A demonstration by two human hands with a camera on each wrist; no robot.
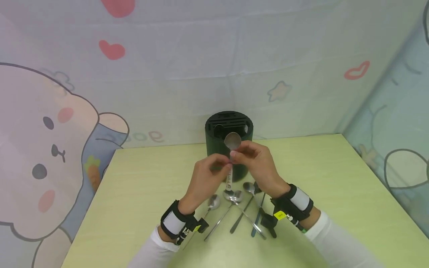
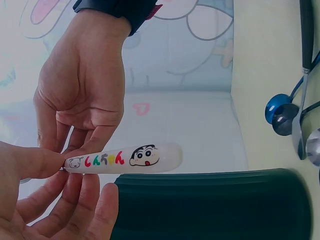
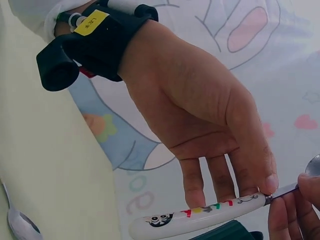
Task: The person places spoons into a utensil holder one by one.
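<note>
Loose spoons (image 1: pixel 234 208) lie on the yellow-green table (image 1: pixel 335 193) before a dark green cutlery holder (image 1: pixel 229 143); above them, left hand (image 1: pixel 204 180) and right hand (image 1: pixel 259 163) together pinch an upright cartoon-handled spoon (image 1: pixel 231 156)

The white spoon handle (image 2: pixel 122 159) carries coloured Japanese characters reading "しんちゃん". The backdrop curtain (image 1: pixel 187 56) shows mirrored letters "goo" at centre left. The yellow wrist-strap tag (image 1: pixel 279 215) print is illegible.

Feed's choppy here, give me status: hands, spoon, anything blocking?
Left hand and right hand both pinch the white-handled spoon, bowl up. Dark green holder right behind. Loose spoons on table below.
</note>
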